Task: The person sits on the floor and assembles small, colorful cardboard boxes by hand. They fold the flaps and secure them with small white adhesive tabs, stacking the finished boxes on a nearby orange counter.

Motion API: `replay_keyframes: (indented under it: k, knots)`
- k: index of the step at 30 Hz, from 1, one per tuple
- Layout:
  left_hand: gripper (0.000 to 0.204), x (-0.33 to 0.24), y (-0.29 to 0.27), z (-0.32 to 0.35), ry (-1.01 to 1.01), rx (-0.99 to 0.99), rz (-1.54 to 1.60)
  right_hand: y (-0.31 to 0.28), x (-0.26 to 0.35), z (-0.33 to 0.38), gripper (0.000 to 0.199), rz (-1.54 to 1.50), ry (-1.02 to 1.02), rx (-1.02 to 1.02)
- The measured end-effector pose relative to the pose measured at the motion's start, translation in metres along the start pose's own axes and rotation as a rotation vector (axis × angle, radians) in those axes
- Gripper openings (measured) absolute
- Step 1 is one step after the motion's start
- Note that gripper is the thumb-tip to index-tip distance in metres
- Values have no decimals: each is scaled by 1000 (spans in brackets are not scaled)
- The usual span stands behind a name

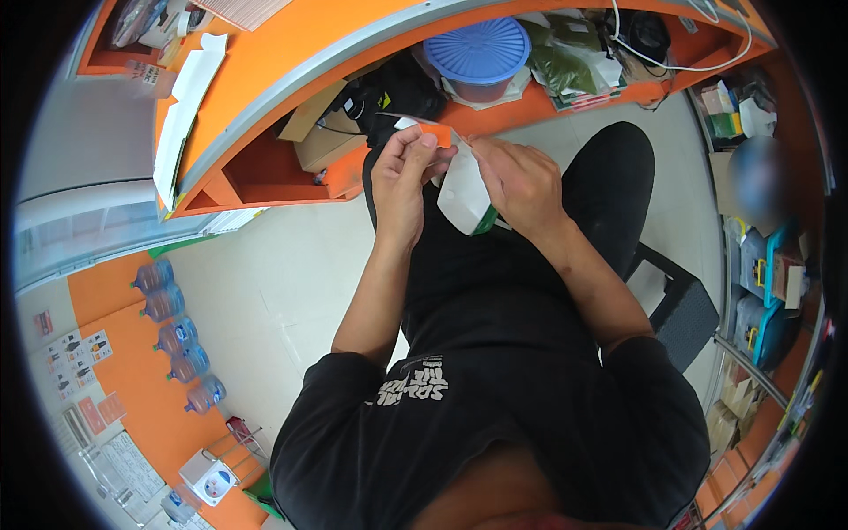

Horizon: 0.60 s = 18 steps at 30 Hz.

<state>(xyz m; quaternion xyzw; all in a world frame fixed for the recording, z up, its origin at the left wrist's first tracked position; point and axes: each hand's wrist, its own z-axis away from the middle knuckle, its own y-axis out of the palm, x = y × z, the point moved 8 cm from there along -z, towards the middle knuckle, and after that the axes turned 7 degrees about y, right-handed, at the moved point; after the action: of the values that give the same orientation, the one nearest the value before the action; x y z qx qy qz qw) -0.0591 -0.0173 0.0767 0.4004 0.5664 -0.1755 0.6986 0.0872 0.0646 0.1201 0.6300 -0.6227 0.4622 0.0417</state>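
Note:
Above my lap, both hands work on a piece of folded thin card [463, 190], white on the face toward me, with a green edge at its lower end. My left hand [402, 181] pinches an orange part [435, 134] at the upper end between thumb and fingers. Whether this orange part belongs to the same card or is a separate piece, I cannot tell. My right hand [521, 181] is closed on the card's right edge, its fingertips partly hidden behind it.
An orange counter [291, 66] curves ahead, its shelf holding a blue-lidded tub [477, 53], a black bag [397, 93] and packets. A long white card strip [187, 124] lies on the counter at left. Large water bottles [163, 305] line the left wall. A black stool [676, 309] stands at right.

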Motion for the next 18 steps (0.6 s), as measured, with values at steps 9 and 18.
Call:
replay_keyframes:
  k: [9, 18]
  knots:
    - [23, -1, 2, 9, 258, -33, -275, 2, -12, -16, 16, -467, 409, 172]
    - [20, -4, 9, 6, 261, 77, -211, -8, -1, -27, 17, -501, 312, 167]
